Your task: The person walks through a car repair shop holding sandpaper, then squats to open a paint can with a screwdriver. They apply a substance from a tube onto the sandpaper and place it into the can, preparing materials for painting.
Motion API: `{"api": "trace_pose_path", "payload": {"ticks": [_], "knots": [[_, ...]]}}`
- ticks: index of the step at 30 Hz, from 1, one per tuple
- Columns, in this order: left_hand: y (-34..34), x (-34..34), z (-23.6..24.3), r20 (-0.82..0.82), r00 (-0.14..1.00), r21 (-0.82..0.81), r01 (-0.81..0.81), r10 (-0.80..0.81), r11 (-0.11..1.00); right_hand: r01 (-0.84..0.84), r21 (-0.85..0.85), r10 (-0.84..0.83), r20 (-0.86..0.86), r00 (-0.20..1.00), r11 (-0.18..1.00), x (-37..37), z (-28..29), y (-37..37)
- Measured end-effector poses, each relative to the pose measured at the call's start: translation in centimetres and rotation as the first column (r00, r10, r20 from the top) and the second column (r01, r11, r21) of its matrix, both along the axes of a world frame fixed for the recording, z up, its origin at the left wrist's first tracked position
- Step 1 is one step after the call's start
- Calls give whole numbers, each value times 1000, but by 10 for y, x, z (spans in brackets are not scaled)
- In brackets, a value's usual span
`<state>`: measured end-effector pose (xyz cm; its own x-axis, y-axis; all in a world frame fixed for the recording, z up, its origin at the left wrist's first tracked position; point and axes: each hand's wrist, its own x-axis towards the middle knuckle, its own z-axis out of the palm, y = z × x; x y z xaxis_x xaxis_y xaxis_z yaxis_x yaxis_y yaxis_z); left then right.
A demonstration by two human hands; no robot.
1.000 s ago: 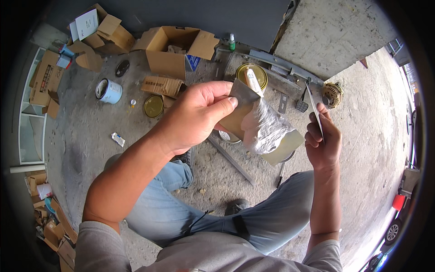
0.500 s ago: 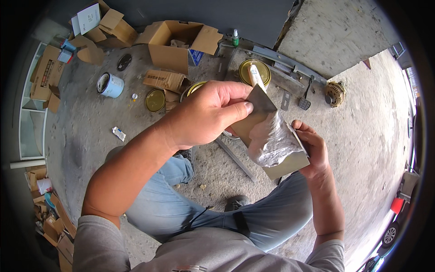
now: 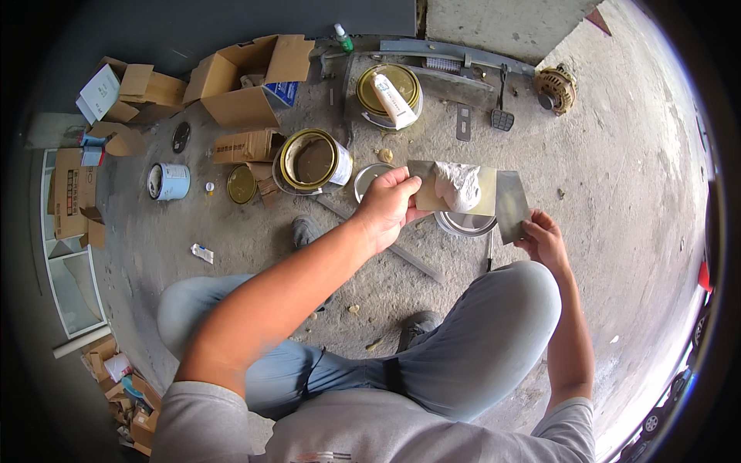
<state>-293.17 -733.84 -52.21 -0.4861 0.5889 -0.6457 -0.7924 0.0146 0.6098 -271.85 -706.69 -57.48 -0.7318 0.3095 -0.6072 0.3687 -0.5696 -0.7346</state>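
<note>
My left hand pinches the left end of a flat metal putty spreader, thumb on top. A thick lump of pale grey-white putty sits on its face. In my right hand, a second thin metal spreader is gripped by its lower right edge. This one looks mostly bare, with a faint smear. Its left edge lies beside the right end of the first spreader; whether they touch I cannot tell. Below the first spreader, a round metal lid is partly hidden on the floor.
An open putty can stands left of my hands. Beyond it, a closed can bears a white tube. A metal bar lies near my feet. Farther out are a pedal, an alternator, a blue can and cardboard boxes.
My hands have moved away from my body and the spreaders have come apart. The putty, formerly spread between them, now sits gathered on the left one. The view has shifted, showing the open can fully.
</note>
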Motion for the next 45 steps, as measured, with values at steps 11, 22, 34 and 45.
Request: {"api": "trace_pose_path", "payload": {"ticks": [11,22,34,45], "knots": [[29,92,-153,77,994,-326,-50,79,944,288,-186,-263,148,953,939,56,-106,-74],[29,86,-181,-616,711,-596,-139,-340,791,379,-48,-357,240,903,924,87,-122,-58],[-70,-45,-154,-500,668,-677,96,-551,730,450,117,-438,-116,892,885,98,-27,25],[-354,-178,-79,37,486,-816,519,-873,255,-250,336,280,-44,959,908,14,84,-28]]}}
